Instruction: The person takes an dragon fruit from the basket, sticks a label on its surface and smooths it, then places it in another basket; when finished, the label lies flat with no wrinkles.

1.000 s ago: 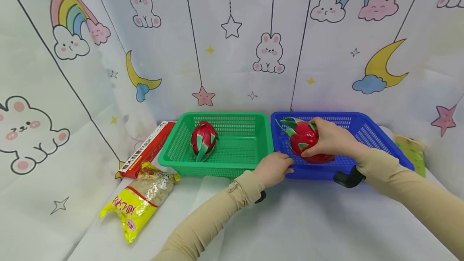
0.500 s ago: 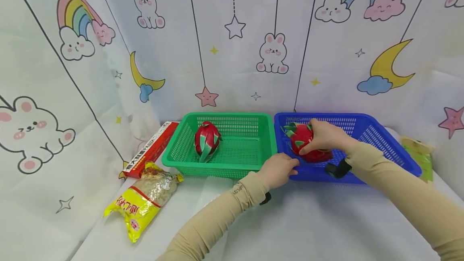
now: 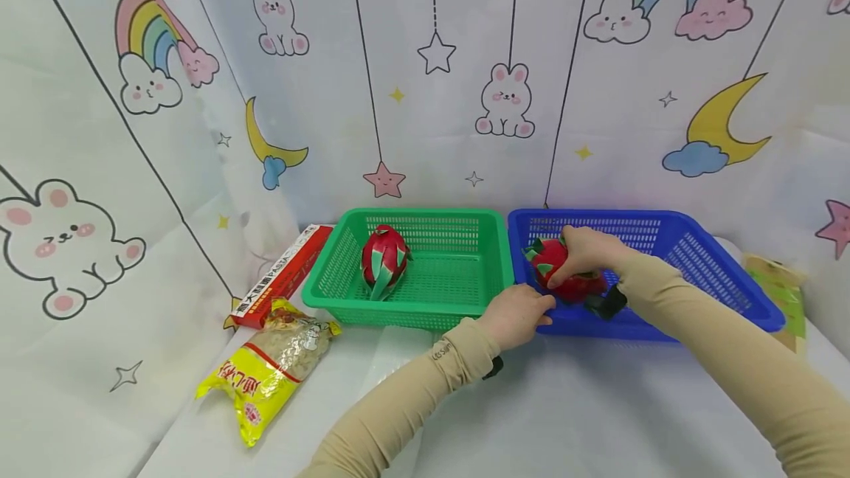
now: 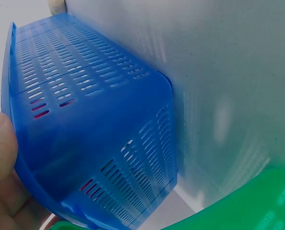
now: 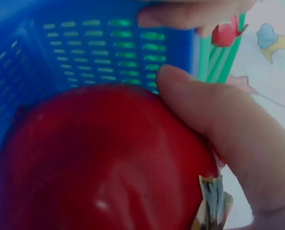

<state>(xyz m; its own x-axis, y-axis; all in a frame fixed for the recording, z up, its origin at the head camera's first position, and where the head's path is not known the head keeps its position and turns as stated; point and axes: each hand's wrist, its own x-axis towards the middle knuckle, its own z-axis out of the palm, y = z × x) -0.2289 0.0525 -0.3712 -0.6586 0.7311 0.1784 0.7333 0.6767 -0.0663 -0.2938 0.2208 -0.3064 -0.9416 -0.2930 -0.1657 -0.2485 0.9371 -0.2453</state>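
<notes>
In the head view, my right hand (image 3: pixel 591 251) grips a red dragon fruit (image 3: pixel 572 289) with green-tipped scales, low inside the left part of the blue basket (image 3: pixel 614 325). The right wrist view shows the thumb (image 5: pixel 204 103) pressed along the fruit's smooth red skin; the other fingers around it are hidden. At the basket's near left corner, my left hand (image 3: pixel 514 316) holds the rim, its thumb (image 4: pixel 2 148) over the edge in the left wrist view. A second dragon fruit (image 3: pixel 384 257) lies in the left part of the green basket (image 3: pixel 398 313).
Left of the green basket are a red pasta box (image 3: pixel 284 275) and a yellow bag of pasta (image 3: pixel 268 371). A green packet (image 3: pixel 778 297) lies right of the blue basket. A patterned curtain (image 3: pixel 458 124) hangs close behind both baskets on the white table (image 3: pixel 598 419).
My right hand has moved down and slightly left with the dragon fruit, lower into the blue basket. My left hand stays at the rim. The head view has shifted slightly.
</notes>
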